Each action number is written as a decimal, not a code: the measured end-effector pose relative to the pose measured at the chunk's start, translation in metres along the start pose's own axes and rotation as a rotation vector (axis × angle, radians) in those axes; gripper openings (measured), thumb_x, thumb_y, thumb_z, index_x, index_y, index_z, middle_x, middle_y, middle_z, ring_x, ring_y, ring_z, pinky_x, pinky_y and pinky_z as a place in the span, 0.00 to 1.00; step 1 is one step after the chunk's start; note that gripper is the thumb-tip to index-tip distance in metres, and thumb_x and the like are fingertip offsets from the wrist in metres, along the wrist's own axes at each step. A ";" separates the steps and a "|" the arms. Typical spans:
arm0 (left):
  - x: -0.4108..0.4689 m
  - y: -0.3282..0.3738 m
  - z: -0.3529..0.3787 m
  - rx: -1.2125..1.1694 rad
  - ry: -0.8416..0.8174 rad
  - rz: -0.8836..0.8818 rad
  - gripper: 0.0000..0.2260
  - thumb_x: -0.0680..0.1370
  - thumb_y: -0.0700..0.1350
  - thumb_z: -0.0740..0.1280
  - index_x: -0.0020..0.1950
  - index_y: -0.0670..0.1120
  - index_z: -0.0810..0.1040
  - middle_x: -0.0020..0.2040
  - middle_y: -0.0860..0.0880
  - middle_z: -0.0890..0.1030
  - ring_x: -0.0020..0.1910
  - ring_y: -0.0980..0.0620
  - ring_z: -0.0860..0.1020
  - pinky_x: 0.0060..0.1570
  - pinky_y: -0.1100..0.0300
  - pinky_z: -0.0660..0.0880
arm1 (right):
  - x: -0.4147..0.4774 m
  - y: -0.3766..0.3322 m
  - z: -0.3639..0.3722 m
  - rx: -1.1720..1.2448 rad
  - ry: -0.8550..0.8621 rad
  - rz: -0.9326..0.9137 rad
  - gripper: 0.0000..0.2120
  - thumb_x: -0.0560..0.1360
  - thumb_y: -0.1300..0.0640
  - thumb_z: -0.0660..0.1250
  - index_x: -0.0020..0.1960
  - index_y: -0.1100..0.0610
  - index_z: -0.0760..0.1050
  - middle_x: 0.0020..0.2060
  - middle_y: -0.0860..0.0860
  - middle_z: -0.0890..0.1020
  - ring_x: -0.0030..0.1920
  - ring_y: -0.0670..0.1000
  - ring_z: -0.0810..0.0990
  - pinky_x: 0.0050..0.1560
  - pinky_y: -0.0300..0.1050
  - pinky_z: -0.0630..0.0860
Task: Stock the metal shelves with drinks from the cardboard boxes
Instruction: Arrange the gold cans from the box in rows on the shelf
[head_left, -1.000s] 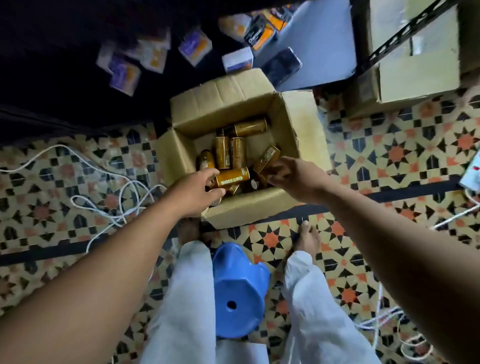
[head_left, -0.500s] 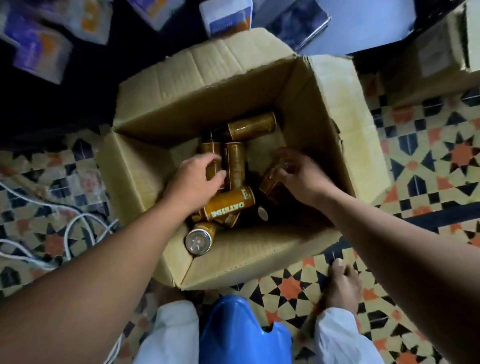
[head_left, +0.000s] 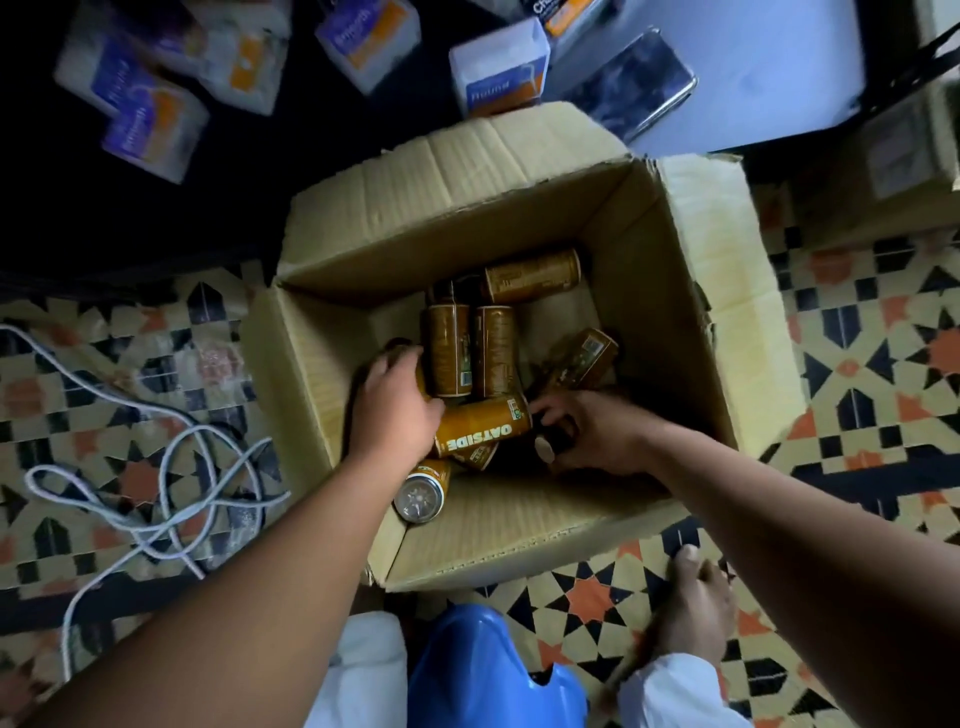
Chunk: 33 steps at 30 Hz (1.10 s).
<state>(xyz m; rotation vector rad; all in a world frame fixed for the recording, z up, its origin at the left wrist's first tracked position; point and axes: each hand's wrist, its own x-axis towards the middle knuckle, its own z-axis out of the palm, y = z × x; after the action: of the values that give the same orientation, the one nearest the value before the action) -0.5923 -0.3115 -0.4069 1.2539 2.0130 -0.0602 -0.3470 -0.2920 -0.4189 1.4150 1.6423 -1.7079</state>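
An open cardboard box (head_left: 519, 525) stands on the patterned floor in front of me. Several brown drink cans lie loose inside it, among them one marked OATSIDE (head_left: 483, 428), two side by side (head_left: 449, 348) and one at the back (head_left: 532, 275). My left hand (head_left: 395, 410) reaches in on the left, with its fingers curled over a can that it mostly hides. To the right of the OATSIDE can, my right hand (head_left: 597, 431) curls round a dark can lying low in the box; only that can's end (head_left: 544, 446) shows.
A white cord (head_left: 156, 499) loops over the tiles to the left. A blue plastic stool (head_left: 483, 670) sits between my legs. Purple and orange packets (head_left: 150, 124) lie on a dark surface beyond the box. Another cardboard box (head_left: 893, 171) stands at the top right.
The view has closed in on the box. Both hands have gone deeper inside; my right hand left the tilted can at the right and dropped onto a dark can near the front.
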 end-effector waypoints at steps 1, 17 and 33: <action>-0.001 0.001 -0.001 0.007 0.003 -0.031 0.32 0.75 0.47 0.75 0.77 0.50 0.67 0.70 0.42 0.73 0.67 0.39 0.73 0.64 0.49 0.71 | 0.000 0.000 -0.001 -0.044 -0.007 -0.009 0.29 0.76 0.58 0.75 0.73 0.44 0.70 0.68 0.47 0.77 0.64 0.48 0.76 0.63 0.46 0.75; -0.008 0.008 0.002 -0.480 0.042 -0.295 0.39 0.77 0.47 0.74 0.82 0.56 0.54 0.74 0.46 0.71 0.68 0.41 0.75 0.61 0.50 0.74 | 0.011 0.007 0.006 -0.398 -0.086 -0.070 0.28 0.81 0.60 0.66 0.75 0.38 0.61 0.72 0.53 0.71 0.66 0.54 0.75 0.63 0.54 0.77; -0.010 0.011 0.004 -0.509 -0.071 -0.150 0.49 0.74 0.43 0.76 0.81 0.64 0.44 0.78 0.47 0.64 0.67 0.43 0.73 0.61 0.40 0.77 | 0.021 0.012 0.005 -0.285 -0.051 -0.093 0.40 0.77 0.68 0.66 0.75 0.37 0.53 0.71 0.54 0.71 0.69 0.55 0.74 0.66 0.58 0.76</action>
<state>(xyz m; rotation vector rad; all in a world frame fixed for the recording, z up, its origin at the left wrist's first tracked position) -0.5786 -0.3147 -0.4003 0.7676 1.8963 0.3131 -0.3479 -0.2915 -0.4435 1.1678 1.8617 -1.4718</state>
